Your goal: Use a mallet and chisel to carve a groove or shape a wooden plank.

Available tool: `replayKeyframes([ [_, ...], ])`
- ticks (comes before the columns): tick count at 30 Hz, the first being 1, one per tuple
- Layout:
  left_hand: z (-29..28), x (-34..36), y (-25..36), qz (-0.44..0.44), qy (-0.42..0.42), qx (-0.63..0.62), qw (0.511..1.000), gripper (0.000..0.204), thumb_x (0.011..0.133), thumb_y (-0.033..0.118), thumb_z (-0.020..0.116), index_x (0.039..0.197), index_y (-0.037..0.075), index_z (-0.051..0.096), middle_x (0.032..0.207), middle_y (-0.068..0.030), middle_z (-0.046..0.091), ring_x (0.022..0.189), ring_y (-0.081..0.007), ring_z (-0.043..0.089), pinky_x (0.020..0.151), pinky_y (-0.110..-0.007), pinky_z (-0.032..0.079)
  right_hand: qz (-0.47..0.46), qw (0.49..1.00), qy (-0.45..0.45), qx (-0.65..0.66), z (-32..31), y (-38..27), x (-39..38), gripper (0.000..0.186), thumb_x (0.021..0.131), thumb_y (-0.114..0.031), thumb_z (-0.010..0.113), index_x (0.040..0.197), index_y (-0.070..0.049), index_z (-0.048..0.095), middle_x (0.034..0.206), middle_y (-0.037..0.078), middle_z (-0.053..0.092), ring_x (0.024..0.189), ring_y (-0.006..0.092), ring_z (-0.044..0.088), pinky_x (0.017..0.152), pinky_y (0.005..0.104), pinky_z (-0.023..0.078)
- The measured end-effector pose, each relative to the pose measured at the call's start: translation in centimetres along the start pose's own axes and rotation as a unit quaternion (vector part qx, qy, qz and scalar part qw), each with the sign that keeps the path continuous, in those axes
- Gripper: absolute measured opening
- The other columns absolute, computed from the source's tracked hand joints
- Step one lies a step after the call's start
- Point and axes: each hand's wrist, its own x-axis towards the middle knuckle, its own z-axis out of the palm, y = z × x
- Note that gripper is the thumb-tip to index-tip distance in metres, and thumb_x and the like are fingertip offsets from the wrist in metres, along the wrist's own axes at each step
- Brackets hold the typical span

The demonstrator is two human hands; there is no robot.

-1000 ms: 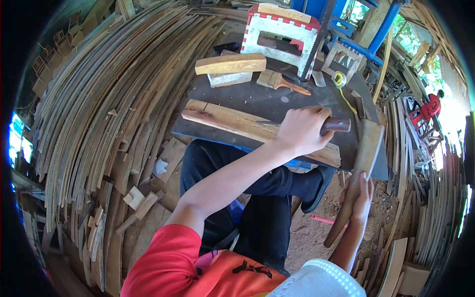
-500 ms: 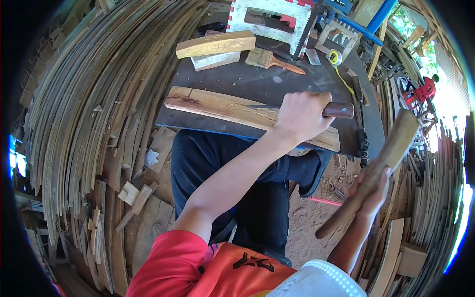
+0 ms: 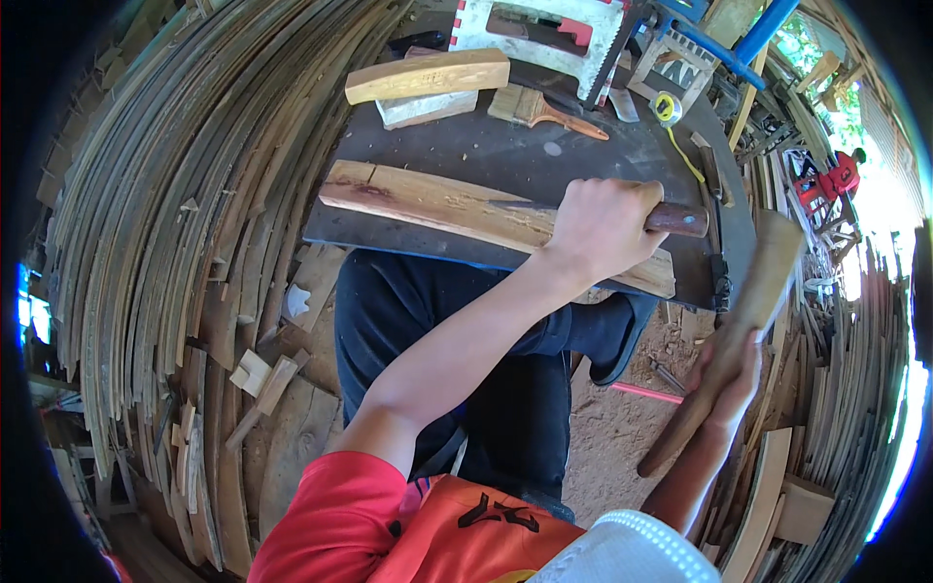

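Observation:
My left hand (image 3: pixel 603 225) is closed round a chisel (image 3: pixel 683 220), whose dark wooden handle sticks out to the right of my fist. Its narrow metal blade points left, lying low over a long wooden block (image 3: pixel 418 202) with a rough, chipped patch near the tip. That block rests along the near edge of a dark tabletop (image 3: pixel 408 144). Off to the right, my right hand (image 3: pixel 731 381) grips a wooden club-like mallet (image 3: pixel 768 277) round its middle. The mallet's thick end is up, apart from the chisel handle, and its thin end points down toward me.
Toward the back of the table lie a shaped wood piece (image 3: pixel 428 78), a paintbrush (image 3: pixel 544 113) and a tape measure (image 3: pixel 667 109), near a white stool (image 3: pixel 544 39). Long timber strips (image 3: pixel 165 214) crowd the left side. Another person in red (image 3: pixel 831 185) is far right.
The mallet has tilted a little more upright, its thick end shifting left toward the chisel handle. My left hand keeps its hold on the chisel; the whole view has shifted slightly.

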Motion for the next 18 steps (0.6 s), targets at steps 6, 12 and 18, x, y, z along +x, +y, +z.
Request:
replayKeyframes([
  [6, -0.2, 0.0, 0.0, -0.015, -0.007, -0.01, 1.0, 0.021, 0.079, 0.028, 0.077, 0.085, 0.011, 0.067, 0.069, -0.0136, 0.068, 0.066, -0.0352, 0.069, 0.06, -0.046, 0.054, 0.019, 0.995, -0.047, -0.085, 0.7, 1.0, -0.7, 0.05, 0.104, -0.05, 0.044, 0.108, -0.002, 0.054, 0.066, 0.012, 0.055, 0.039, 0.0204, 0.048, 0.037, 0.0309, 0.04],
  [12, -0.4, -0.2, -0.2, 0.011, -0.013, -0.024, 1.0, 0.021, 0.077, 0.025, 0.078, 0.085, 0.01, 0.066, 0.071, -0.0126, 0.068, 0.068, -0.0357, 0.069, 0.062, -0.045, 0.054, 0.024, 0.992, 0.029, 0.122, 0.0, 1.1, -0.5, 0.054, 0.104, -0.052, 0.043, 0.115, 0.0, 0.053, 0.069, 0.011, 0.053, 0.04, 0.02, 0.049, 0.036, 0.0324, 0.039],
  [18, -1.0, -0.2, -0.9, 0.039, 0.008, -0.049, 0.998, 0.026, 0.079, 0.028, 0.079, 0.084, 0.009, 0.062, 0.07, -0.0129, 0.065, 0.068, -0.0365, 0.068, 0.061, -0.045, 0.053, 0.024, 0.999, -0.031, 0.003, 0.2, 3.6, -1.4, 0.044, 0.103, -0.04, 0.052, 0.122, -0.001, 0.052, 0.072, 0.01, 0.056, 0.043, 0.0187, 0.052, 0.038, 0.0304, 0.041],
])
